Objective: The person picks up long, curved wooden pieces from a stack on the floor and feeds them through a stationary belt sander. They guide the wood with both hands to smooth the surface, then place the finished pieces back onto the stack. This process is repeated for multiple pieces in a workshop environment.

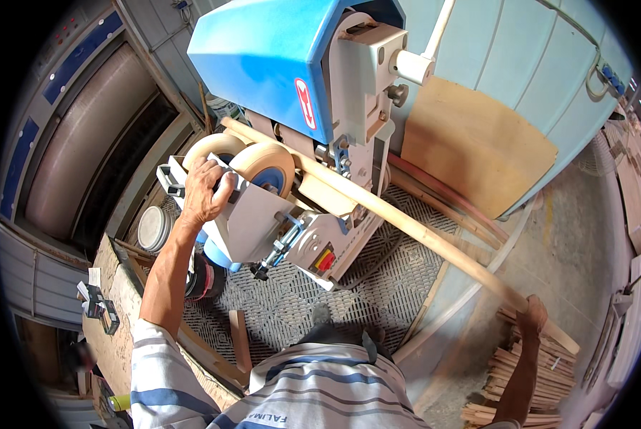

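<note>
A long round wooden pole [413, 225] slants from beside the machine's wheels down to the right. My right hand [531, 314] is closed round it near its lower right end. The pole's far end lies between two tan feed wheels [265, 163] and the blue-hooded sanding machine [263, 61], next to its belt. My left hand [207, 189] is on the light grey guard [249, 225] in front of the wheels, with its fingers curled over the top edge. What lies under those fingers is partly hidden. A red and yellow switch [325, 260] sits on the machine's base.
Stacked wooden sticks [528, 375] lie on the floor at the lower right. A brown board [478, 143] leans against the pale wall. A white-lidded bucket [155, 227] stands left of the machine, near a wooden bench [113, 264]. Patterned matting [378, 293] covers the floor below.
</note>
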Available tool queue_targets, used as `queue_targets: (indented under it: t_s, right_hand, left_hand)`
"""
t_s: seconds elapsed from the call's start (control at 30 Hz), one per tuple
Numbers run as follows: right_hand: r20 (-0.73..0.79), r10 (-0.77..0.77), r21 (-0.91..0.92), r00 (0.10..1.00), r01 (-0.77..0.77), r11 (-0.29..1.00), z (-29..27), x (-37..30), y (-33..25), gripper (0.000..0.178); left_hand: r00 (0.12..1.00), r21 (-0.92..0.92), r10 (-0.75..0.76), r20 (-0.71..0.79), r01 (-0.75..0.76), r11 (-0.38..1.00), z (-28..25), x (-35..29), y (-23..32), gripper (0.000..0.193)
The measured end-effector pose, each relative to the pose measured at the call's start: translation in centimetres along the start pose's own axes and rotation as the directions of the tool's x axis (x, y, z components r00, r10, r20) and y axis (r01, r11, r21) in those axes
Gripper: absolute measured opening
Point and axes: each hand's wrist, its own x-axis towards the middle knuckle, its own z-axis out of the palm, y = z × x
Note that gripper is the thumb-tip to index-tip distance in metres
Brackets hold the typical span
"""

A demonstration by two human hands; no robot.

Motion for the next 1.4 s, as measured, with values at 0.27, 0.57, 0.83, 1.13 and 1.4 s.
queue_targets:
  t_s: [0.27, 0.57, 0.83, 1.13, 1.4]
  right_hand:
    - [0.030, 0.024, -0.009, 0.999, -0.024, 1.000, 0.0, 0.4, -0.8, 0.050]
    - [-0.001, -0.038, 0.020, 0.999, 0.038, 0.999, 0.7, 0.5, -0.6, 0.040]
    - [0.003, -0.009, -0.011, 1.000, 0.009, 1.000, 1.5, 0.7, -0.9, 0.032]
    - [0.095, 0.024, -0.023, 0.995, -0.022, 0.999, 2.3, 0.6, 0.2, 0.046]
    - [0.044, -0.009, -0.015, 0.999, 0.010, 1.000, 1.8, 0.8, -1.1, 0.038]
  left_hand:
    - [1.000, -0.023, 0.013, -0.005, -0.013, 1.000, 0.0, 0.1, 0.1, 0.024]
    - [1.000, -0.034, 0.023, -0.007, -0.023, 0.999, 0.0, 0.2, 0.3, 0.022]
    - [1.000, -0.024, 0.024, -0.003, -0.024, 0.999, 0.0, 0.1, 0.2, 0.024]
    - [0.999, -0.033, 0.036, -0.007, -0.036, 0.999, -0.2, 0.3, 0.2, 0.023]
    - [0.999, -0.026, 0.038, -0.004, -0.038, 0.999, -0.2, 0.2, 0.2, 0.024]
